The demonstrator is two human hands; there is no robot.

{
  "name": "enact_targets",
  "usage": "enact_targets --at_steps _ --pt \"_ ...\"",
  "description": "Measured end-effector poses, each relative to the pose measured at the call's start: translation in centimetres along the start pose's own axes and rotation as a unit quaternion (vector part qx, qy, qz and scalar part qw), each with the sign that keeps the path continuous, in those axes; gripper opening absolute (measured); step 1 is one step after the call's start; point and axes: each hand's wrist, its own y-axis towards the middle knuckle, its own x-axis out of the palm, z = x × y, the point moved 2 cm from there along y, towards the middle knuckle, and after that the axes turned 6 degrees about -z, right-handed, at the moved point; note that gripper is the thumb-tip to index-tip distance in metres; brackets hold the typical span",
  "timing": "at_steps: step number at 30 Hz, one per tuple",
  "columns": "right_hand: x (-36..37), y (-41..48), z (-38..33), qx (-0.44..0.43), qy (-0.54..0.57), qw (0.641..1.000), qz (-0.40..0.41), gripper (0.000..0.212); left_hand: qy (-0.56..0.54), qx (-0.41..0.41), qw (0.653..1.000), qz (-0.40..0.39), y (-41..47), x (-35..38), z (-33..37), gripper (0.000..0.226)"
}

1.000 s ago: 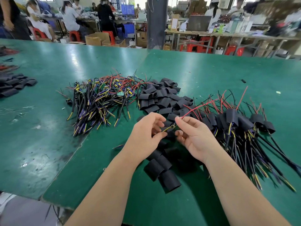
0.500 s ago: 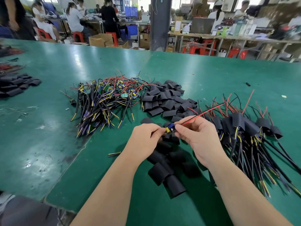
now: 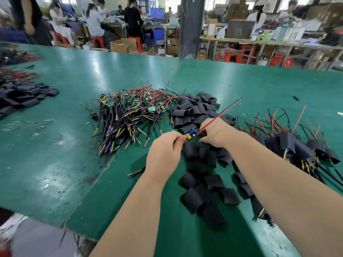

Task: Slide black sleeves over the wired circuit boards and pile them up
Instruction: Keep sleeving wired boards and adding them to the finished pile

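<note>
The board (image 3: 191,135), pinched at the fingertips of the left hand (image 3: 163,154) just over the loose sleeves (image 3: 207,156), is best held steady while a sleeve is opened and drawn over the red wire (image 3: 220,114) first; whether the right hand (image 3: 216,133) is gripping anything cannot be told

Both my bare forearms reach away from me and converge. My left grip (image 3: 163,154), knuckles up, pinches the left end of a circuit board (image 3: 190,135); my right grip (image 3: 215,132), wrist bent leftward, curls its fingers on the other end.
</note>
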Motion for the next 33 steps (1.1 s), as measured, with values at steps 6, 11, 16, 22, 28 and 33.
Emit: enact_targets --at_steps 6,11,16,22,28,33 --pt "0.1 0.7 -0.5 0.035 0.103 0.994 0.028 0.025 0.005 -0.001 1.0 0.004 -0.1 -0.1 0.0 0.02" --pt "0.3 -1.4 0.8 0.037 0.343 0.929 0.135 0.036 -0.006 0.01 1.0 0.008 0.0 -0.2 0.0 0.021" --pt "2.0 -7.4 3.0 0.029 0.613 0.753 0.235 0.019 -0.006 0.036 0.999 0.007 -0.1 -0.1 0.2 0.021" --pt "4.3 -11.1 5.3 -0.022 0.892 0.357 0.276 0.017 -0.004 0.053 0.999 -0.003 -0.3 0.0 0.4 0.021" --pt "3.4 -11.5 4.8 -0.014 0.935 0.229 0.27 0.023 0.002 0.064 0.998 -0.022 -0.6 0.1 0.5 0.021" --pt "3.1 -11.9 4.2 -0.029 0.934 0.245 0.26 0.03 0.011 0.058 0.998 -0.026 -0.6 0.2 0.5 0.02"
